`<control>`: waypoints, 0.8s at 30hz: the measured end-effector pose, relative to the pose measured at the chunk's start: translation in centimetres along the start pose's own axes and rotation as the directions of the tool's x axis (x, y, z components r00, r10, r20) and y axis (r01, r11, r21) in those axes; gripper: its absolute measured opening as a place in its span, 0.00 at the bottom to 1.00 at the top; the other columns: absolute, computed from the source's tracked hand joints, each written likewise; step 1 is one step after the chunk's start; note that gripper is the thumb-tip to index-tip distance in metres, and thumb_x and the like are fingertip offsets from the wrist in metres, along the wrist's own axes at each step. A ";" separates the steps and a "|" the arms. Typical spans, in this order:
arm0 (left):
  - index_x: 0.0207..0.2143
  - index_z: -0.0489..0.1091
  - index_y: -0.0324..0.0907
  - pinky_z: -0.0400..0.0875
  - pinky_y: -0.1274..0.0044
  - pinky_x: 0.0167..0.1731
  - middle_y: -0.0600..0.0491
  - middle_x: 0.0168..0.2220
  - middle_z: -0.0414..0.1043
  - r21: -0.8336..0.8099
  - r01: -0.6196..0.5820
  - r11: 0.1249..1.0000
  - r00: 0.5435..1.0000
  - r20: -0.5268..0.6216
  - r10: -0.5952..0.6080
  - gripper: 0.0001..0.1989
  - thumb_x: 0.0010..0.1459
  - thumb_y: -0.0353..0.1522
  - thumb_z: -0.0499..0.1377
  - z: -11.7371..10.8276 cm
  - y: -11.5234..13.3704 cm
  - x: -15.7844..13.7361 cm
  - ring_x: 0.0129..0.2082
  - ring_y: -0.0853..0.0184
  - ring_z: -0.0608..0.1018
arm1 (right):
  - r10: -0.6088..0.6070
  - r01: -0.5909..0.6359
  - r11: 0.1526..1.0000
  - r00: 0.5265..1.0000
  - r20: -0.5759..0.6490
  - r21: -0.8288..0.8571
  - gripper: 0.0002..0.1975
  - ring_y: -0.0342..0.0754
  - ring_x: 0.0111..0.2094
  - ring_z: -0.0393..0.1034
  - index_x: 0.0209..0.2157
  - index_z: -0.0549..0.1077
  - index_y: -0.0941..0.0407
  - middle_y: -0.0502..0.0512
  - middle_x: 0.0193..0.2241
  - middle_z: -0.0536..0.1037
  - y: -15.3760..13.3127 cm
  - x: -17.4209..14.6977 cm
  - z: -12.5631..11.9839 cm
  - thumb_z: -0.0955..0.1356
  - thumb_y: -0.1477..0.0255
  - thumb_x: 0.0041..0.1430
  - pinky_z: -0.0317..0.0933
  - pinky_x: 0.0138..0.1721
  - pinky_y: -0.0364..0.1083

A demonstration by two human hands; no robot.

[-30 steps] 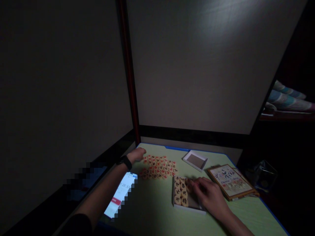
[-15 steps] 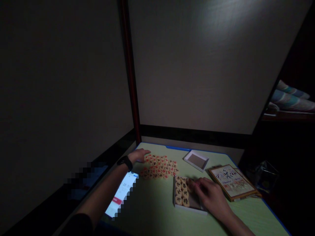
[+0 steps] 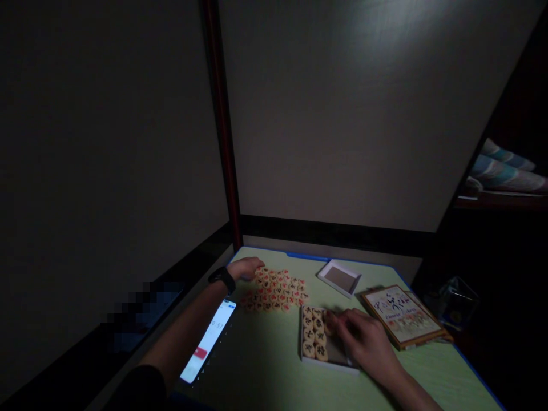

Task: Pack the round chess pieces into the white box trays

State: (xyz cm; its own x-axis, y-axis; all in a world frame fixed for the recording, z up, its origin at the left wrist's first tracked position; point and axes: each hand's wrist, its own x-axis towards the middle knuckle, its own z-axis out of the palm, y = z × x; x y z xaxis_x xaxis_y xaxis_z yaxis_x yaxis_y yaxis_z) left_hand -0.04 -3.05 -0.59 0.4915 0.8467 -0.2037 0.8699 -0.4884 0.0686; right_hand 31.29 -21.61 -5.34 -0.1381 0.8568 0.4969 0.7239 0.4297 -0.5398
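My left hand (image 3: 247, 268), wearing a black wristband, reaches to the far left edge of a group of Chinese chess pieces (image 3: 274, 291) on the table. Its fingers are stretched out against the edge pieces; the fingertips are partly hidden. The pieces lie flat and close together, with red and dark characters. My right hand (image 3: 362, 337) is over a shallow white box tray (image 3: 331, 366), its fingers pinched on a Chinese chess piece (image 3: 327, 326) at the far end of a third column. Two columns of pieces with black characters fill the tray's left side.
A second shallow box part (image 3: 340, 278) lies at the back of the green table (image 3: 252, 359). At the right is a flat decorated box (image 3: 402, 317) with Chinese writing. A lit phone (image 3: 208, 341) is beside my left forearm. Walls stand behind and to the left.
My left hand has shifted slightly right, its fingers lower against the pieces. The right hand stays at the same spot over the tray. The view has shifted a little.
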 end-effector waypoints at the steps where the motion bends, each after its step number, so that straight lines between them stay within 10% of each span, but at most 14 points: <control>1: 0.57 0.67 0.40 0.62 0.72 0.57 0.44 0.58 0.67 -0.001 -0.014 1.000 1.000 -0.017 0.014 0.32 0.48 0.19 0.55 0.1 0.2 0.1 0.57 0.57 0.69 | -0.002 0.002 1.000 1.000 -0.004 -0.003 0.25 0.48 0.25 0.71 0.24 0.73 0.54 0.55 0.22 0.75 0.0 0.0 0.0 0.58 0.54 0.66 0.62 0.28 0.45; 12: 0.41 0.77 0.36 0.68 0.73 0.48 0.43 0.42 0.77 0.003 -0.076 0.997 0.989 -0.130 0.076 0.20 0.47 0.18 0.53 0.6 2.0 1.0 0.45 0.57 0.76 | -0.011 0.011 0.999 1.000 0.006 -0.030 0.23 0.48 0.25 0.71 0.24 0.73 0.55 0.54 0.22 0.75 0.2 0.0 0.0 0.59 0.57 0.66 0.62 0.29 0.45; 24: 0.58 0.67 0.37 0.57 0.74 0.61 0.46 0.59 0.66 -0.040 -0.236 0.971 0.955 -0.196 0.224 0.35 0.46 0.17 0.49 1.7 4.5 2.5 0.60 0.62 0.66 | 0.020 -0.019 0.999 1.000 0.015 -0.027 0.23 0.48 0.26 0.71 0.25 0.74 0.55 0.55 0.23 0.75 0.3 -0.1 0.0 0.59 0.57 0.66 0.62 0.29 0.46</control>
State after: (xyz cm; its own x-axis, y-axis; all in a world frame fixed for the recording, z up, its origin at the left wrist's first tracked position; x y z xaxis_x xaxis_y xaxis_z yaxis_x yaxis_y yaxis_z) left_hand 5.07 -3.53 -2.41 0.6724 0.7401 0.0121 0.7301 -0.6658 0.1537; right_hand 31.52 -21.55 -5.60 -0.1341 0.8692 0.4759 0.7446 0.4053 -0.5304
